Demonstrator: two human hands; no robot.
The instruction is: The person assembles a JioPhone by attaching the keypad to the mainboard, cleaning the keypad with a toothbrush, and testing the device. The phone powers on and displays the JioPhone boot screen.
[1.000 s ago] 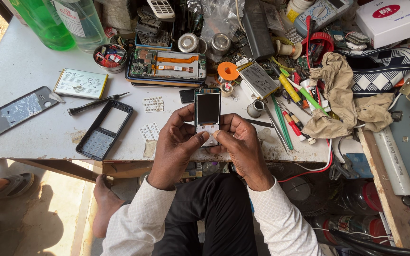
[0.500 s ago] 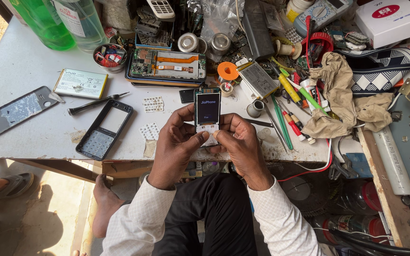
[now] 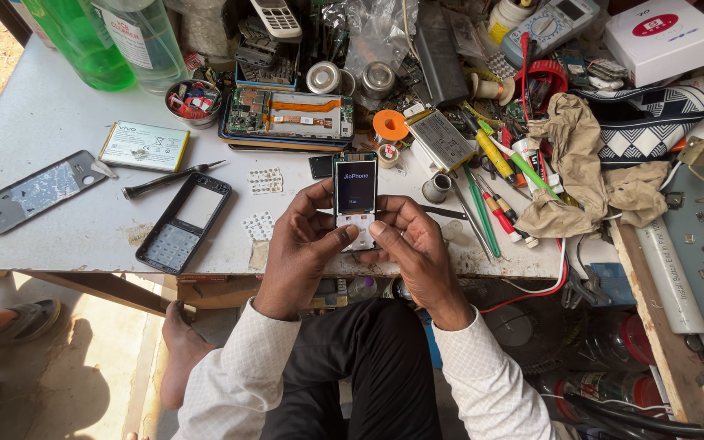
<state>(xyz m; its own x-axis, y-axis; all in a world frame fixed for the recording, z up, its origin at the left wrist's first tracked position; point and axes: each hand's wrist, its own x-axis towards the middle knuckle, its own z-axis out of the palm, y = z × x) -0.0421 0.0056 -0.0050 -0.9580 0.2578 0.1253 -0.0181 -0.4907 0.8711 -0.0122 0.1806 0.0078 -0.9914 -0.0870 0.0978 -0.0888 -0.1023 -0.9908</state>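
Hands meet over the near edge of a cluttered white worktable (image 3: 59,122), both closed around a small keypad phone (image 3: 355,200) held upright between them, its screen lit and its casing off. The left hand (image 3: 303,244) wraps the phone's left side with fingers curled behind it and the thumb pressed onto the pale keypad; the right hand (image 3: 413,248) grips the right side in the same way, thumb tip resting on the keypad just beside the other thumb. Left of the hands, an empty black phone frame (image 3: 182,224) lies flat on the table, with a dark screwdriver (image 3: 169,179) just above it and a flat battery (image 3: 143,146) further back. A grey back cover (image 3: 34,191) lies near the left edge. Behind the phone sits an opened phone with bare circuit board (image 3: 287,116), and an orange spool (image 3: 390,126) stands near it. To the right lie coloured screwdrivers (image 3: 499,175) beside a crumpled tan cloth (image 3: 580,163).
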